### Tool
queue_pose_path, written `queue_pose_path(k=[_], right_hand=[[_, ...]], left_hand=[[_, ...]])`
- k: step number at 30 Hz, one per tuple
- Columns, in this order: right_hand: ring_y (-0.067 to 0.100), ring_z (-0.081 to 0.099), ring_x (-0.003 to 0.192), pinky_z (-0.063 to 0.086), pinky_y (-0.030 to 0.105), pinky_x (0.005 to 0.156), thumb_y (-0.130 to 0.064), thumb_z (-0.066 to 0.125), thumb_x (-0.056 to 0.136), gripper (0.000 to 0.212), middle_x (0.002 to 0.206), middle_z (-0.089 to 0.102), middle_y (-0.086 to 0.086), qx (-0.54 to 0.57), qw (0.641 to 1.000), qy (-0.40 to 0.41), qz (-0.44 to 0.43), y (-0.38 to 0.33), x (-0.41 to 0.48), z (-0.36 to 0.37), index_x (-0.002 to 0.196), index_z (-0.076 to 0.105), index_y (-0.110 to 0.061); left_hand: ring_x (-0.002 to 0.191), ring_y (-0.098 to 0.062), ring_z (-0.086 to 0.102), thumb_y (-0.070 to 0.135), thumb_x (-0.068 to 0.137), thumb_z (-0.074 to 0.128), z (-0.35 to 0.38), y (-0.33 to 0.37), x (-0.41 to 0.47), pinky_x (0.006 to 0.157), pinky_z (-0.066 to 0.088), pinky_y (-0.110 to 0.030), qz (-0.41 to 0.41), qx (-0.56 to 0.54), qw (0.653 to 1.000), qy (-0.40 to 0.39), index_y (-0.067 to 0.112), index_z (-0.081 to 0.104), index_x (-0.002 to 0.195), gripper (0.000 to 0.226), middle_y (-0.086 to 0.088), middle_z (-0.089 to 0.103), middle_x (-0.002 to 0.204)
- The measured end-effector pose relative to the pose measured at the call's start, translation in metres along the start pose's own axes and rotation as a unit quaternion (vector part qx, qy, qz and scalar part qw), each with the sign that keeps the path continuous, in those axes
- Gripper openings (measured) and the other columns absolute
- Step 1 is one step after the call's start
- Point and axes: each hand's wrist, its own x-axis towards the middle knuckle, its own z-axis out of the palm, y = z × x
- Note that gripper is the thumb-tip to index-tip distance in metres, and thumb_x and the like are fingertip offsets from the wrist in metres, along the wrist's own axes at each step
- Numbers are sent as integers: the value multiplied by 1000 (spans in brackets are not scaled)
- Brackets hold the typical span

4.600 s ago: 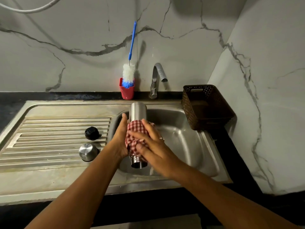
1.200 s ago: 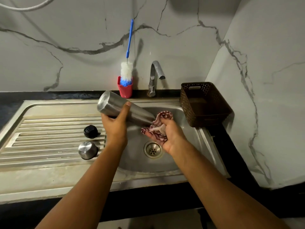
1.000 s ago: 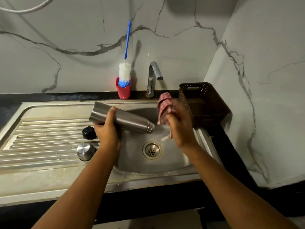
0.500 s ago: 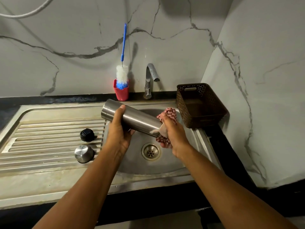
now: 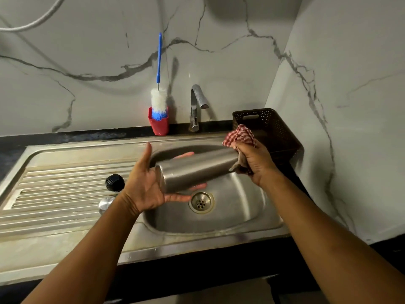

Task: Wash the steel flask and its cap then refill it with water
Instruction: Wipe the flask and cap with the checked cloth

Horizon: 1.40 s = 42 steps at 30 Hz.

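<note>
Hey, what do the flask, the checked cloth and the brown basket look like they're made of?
The flask: brushed steel, going by its dull grey sheen with soft reflections. The cloth: woven fabric, likely cotton; red and white checks, limp folds. The basket: probably moulded plastic, dark brown and matt, with regular small holes in its walls.

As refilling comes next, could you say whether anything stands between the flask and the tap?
Nothing stands between the flask and the tap; the checked cloth in the right hand covers its mouth end.
</note>
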Motion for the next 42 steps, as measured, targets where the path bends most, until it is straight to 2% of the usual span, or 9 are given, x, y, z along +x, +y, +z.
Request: queue_pose_path(k=[4,10,12,15,21,26,30,33,42], right_hand=[[7,57,52,48,24,47,-7,74,88,11,60,62,-5,-33,992,-52,-110,-3,5,5,91,71,-17],[21,70,95,59,34,84,-22,80,78,33,104,74,12,-14,981,-57,-183,-1,7,34,110,74,-15],[26,71,100,59,43,90,-35,84,68,48,109,74,10,34,991,-20,-126,7,6,42,113,73,-20],[32,71,106,59,50,92,-44,88,62,65,118,73,14,179,983,22,38,19,4,49,119,68,-20],[28,66,105,61,42,78,-23,65,98,46,123,63,11,74,990,69,95,35,0,59,141,48,-21],[21,69,107,59,43,95,-34,68,93,27,119,70,5,-23,993,-57,-103,10,-15,25,120,67,-29],[19,50,133,53,35,98,-56,53,96,59,159,33,2,-378,842,-166,-347,13,-11,14,152,39,-44],[24,41,140,49,39,104,-65,43,96,63,160,25,-3,-494,781,-188,-332,34,-4,14,154,33,-43],[31,76,75,64,41,66,-87,24,88,85,89,75,18,-504,849,-155,48,-1,8,38,101,68,-16]], left_hand=[[137,-48,52,47,92,75,11,7,9,98,57,-57,-102,153,983,14,15,46,157,78,-26,49,155],[100,-39,74,36,64,100,32,-9,30,85,63,-53,-136,189,964,126,1,56,141,96,-25,71,117],[87,-31,77,24,79,89,41,-18,40,70,65,-43,-95,269,942,176,14,54,138,69,-18,77,103],[93,-20,76,24,86,83,43,-30,50,81,66,-41,-20,487,838,247,36,54,128,52,-4,76,108],[100,-28,70,53,73,83,14,-40,58,85,59,-45,45,796,487,356,31,36,144,88,-3,71,120],[106,-27,69,54,73,83,-5,-15,39,88,57,-42,21,816,436,380,34,33,150,95,-3,69,126],[107,-20,67,51,74,85,0,-4,38,88,54,-34,46,832,449,324,35,36,151,92,0,68,129],[107,-17,68,52,74,82,10,-5,41,91,56,-35,63,856,428,284,37,37,149,89,4,69,128],[113,-22,66,60,83,69,20,-12,35,92,55,-42,134,941,234,205,40,29,155,85,4,65,127]])
